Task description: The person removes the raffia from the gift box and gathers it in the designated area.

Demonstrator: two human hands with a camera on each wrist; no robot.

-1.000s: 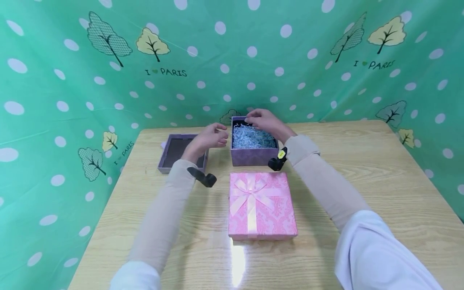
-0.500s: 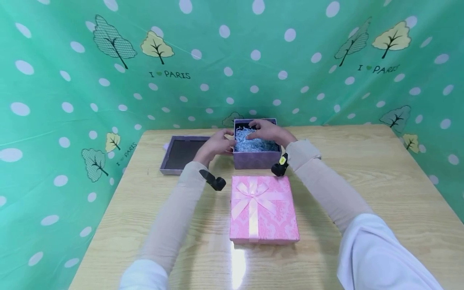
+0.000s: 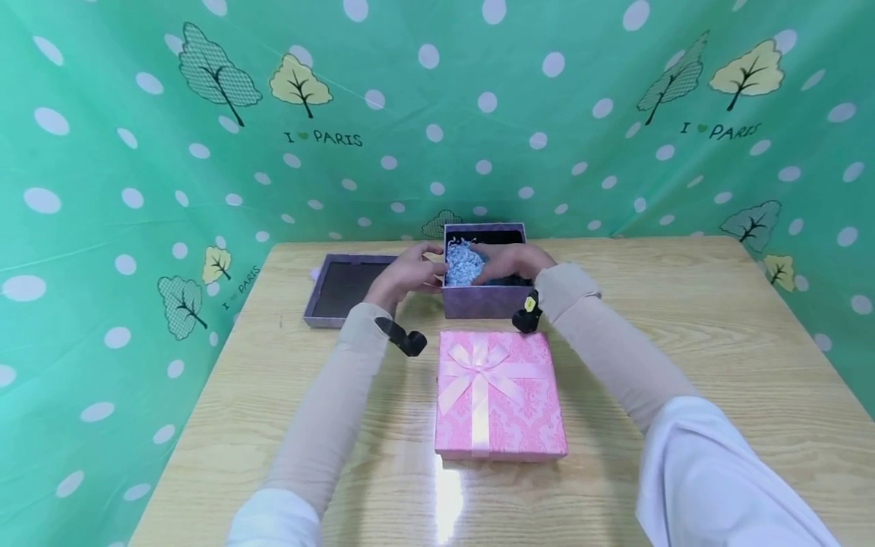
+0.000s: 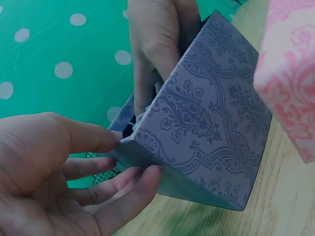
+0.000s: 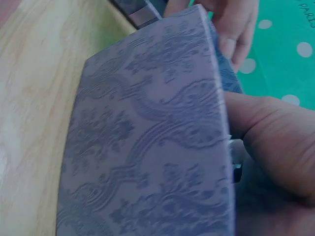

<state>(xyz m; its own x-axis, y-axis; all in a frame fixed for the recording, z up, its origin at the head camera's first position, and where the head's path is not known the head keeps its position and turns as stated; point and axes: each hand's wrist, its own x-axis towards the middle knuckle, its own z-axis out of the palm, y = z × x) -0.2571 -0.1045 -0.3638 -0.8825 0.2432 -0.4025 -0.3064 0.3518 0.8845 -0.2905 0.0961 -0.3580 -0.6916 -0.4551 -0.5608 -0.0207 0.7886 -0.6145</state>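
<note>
An open purple box (image 3: 484, 301) stands at the table's far middle, with pale blue shredded paper (image 3: 463, 263) bunched at its left side. My right hand (image 3: 511, 261) reaches into the box, its fingers curled round the paper; the box's right floor shows dark. The right wrist view is filled by the box wall (image 5: 152, 147), with my right thumb (image 5: 275, 142) just inside the rim. My left hand (image 3: 409, 273) rests against the box's left wall. In the left wrist view its thumb (image 4: 93, 140) touches the box corner (image 4: 206, 123) and its fingers lie along the side.
The purple lid (image 3: 342, 289) lies upside down left of the box. A closed pink box (image 3: 499, 395) with a ribbon bow sits nearer me. The wooden table (image 3: 683, 334) is walled by a green dotted backdrop (image 3: 478, 137).
My right hand sank into the box and gathered the shredded paper to the left, baring the floor. My left hand moved right onto the box's left wall.
</note>
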